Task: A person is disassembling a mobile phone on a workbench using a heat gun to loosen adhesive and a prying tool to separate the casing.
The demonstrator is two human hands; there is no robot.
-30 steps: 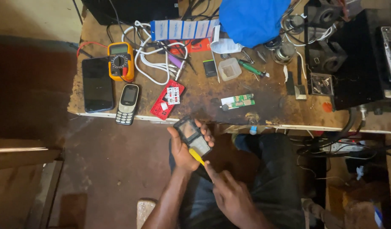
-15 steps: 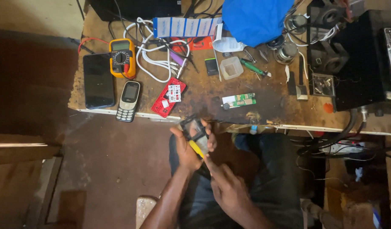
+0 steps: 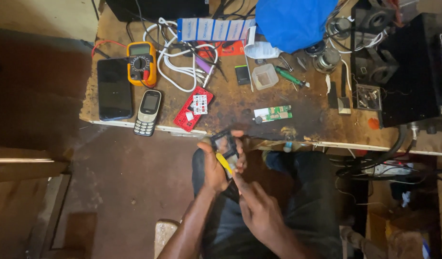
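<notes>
The left hand (image 3: 215,165) has its fingers curled shut around a small dark rectangular phone body with a pale, glassy window (image 3: 226,145), gripping it by both long edges and holding it just off the near edge of the scarred, stained wooden surface (image 3: 230,108), above the person's lap. The right hand (image 3: 259,208) is closed on a slim yellow plastic-handled tool (image 3: 224,163), whose far end rests against the lower part of the phone body; the index finger lies stretched along the handle.

On the surface, at the left, lies a flat black glossy smartphone (image 3: 114,89), and just right of it a chunky yellow multimeter with a round black dial (image 3: 141,63). Near the front edge sits a grey keypad phone with a small dark screen (image 3: 148,112), and beside it a red rectangular plastic phone frame bearing a small white label (image 3: 193,109). A thick white rubbery cable (image 3: 175,72) loops behind them. Further right are a clear, square plastic tub (image 3: 265,76), a green-handled screwdriver (image 3: 289,76) and a narrow green and white circuit board (image 3: 273,114) close to the near edge. At the far side a white packet with blue vertical stripes (image 3: 213,29) lies next to crumpled blue cloth (image 3: 293,21). Black boxy equipment (image 3: 408,72) fills the right end.
</notes>
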